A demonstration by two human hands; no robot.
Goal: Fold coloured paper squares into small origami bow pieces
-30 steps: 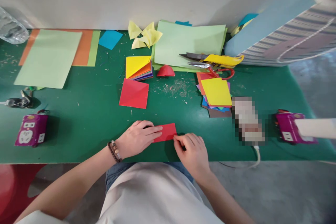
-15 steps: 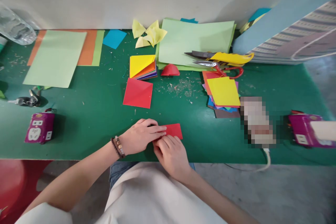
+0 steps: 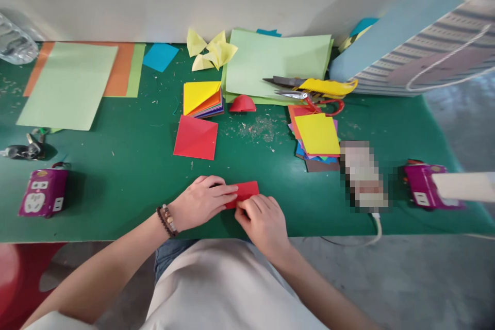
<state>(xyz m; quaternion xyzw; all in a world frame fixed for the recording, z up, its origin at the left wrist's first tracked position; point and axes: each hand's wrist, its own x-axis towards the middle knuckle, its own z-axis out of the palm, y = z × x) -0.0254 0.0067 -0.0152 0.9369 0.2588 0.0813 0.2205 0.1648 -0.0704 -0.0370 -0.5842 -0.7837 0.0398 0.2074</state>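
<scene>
A folded red paper [image 3: 247,188] lies on the green table near its front edge. My left hand [image 3: 204,200] rests over the paper's left part, fingers stretched out and lying on it. My right hand [image 3: 265,221] is at the lower right of the paper, its fingers curled and closed on the near edge. Both hands partly hide the paper. Just beyond them a flat red square sheet [image 3: 196,137] with crease lines lies on the table. A small folded red piece [image 3: 243,103] sits farther back.
Behind the sheet lies a stack of coloured paper [image 3: 201,98]; another stack [image 3: 319,134] lies to the right, under scissors [image 3: 309,94]. Large green sheets [image 3: 278,59] lie at the back. A phone [image 3: 363,172] and purple power sockets [image 3: 44,193] flank my hands on the green table [image 3: 127,185].
My right hand has slid to the right along the near edge of the folded red paper, and more of the paper shows between my hands. The whole view has shifted slightly.
</scene>
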